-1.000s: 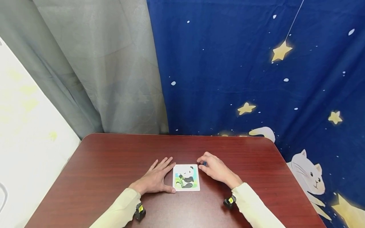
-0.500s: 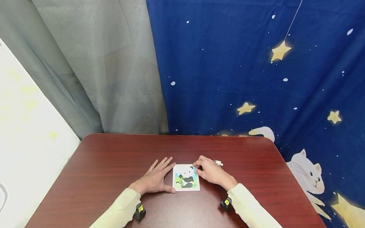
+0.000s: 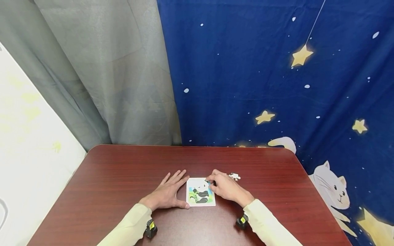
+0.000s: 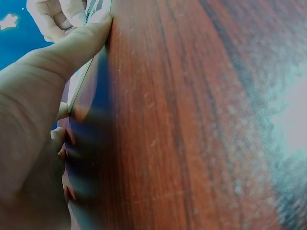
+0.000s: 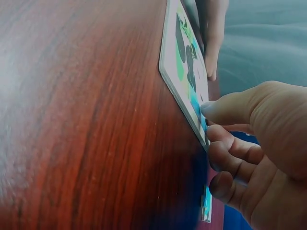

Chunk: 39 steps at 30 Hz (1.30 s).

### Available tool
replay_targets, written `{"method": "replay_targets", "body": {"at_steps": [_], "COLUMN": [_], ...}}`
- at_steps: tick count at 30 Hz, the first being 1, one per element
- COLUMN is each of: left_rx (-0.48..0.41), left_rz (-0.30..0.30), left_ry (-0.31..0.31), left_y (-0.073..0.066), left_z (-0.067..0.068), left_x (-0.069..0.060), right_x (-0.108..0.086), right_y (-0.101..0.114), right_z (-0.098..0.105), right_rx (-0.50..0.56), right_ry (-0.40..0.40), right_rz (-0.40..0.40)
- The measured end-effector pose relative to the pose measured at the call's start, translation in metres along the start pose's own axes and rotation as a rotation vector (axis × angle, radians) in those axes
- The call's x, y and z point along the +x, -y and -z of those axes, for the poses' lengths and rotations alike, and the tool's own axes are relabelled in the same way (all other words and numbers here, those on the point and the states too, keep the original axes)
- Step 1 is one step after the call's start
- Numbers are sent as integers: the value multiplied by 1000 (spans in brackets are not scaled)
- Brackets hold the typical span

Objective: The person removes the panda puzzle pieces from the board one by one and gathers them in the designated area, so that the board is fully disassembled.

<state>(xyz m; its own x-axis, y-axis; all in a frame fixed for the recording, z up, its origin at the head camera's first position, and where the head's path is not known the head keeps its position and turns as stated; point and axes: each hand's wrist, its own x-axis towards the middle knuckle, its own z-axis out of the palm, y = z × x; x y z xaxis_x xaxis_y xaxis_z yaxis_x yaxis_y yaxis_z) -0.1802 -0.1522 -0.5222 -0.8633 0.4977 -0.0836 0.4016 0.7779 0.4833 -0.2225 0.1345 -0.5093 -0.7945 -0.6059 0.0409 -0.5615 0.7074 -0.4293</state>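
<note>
A square panda jigsaw puzzle (image 3: 200, 194) with a white frame lies flat on the table in the head view. Along its left side rests my left hand (image 3: 166, 193), fingers spread and straight, with the thumb at the lower left corner and the index finger near the upper left one. My right hand (image 3: 226, 185) is at the upper right corner, its thumb and curled fingers pinching a small puzzle piece that they mostly hide. In the right wrist view the thumb (image 5: 230, 108) is down at the blue part of the puzzle picture.
White-edged loose puzzle pieces (image 3: 235, 176) lie just behind my right hand; how many is unclear. The dark red wooden table (image 3: 129, 171) ends at a grey curtain (image 3: 138, 85) and a blue starry curtain (image 3: 231, 85).
My right hand has moved left from beside the puzzle onto its upper right corner with the blue piece, uncovering the loose pieces behind it. The left hand has stayed put.
</note>
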Motion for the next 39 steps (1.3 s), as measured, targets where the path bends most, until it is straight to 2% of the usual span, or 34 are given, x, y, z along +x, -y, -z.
{"method": "replay_targets", "body": {"at_steps": [11, 23, 32, 39], "left_rx": [-5, -7, -1, -5], "left_rz": [-3, -5, 3, 2], "left_ry": [1, -2, 2, -2], "left_y": [0, 2, 2, 2], "left_z": [-1, -3, -2, -2], "left_x": [0, 2, 2, 2], "right_x": [-4, -2, 0, 0], "right_y": [2, 7, 7, 5], "right_z": [-3, -2, -7, -8], "right_rx": [2, -14, -18, 12], "right_ry": [1, 12, -26, -34], "right_rz": [9, -16, 6, -38]}}
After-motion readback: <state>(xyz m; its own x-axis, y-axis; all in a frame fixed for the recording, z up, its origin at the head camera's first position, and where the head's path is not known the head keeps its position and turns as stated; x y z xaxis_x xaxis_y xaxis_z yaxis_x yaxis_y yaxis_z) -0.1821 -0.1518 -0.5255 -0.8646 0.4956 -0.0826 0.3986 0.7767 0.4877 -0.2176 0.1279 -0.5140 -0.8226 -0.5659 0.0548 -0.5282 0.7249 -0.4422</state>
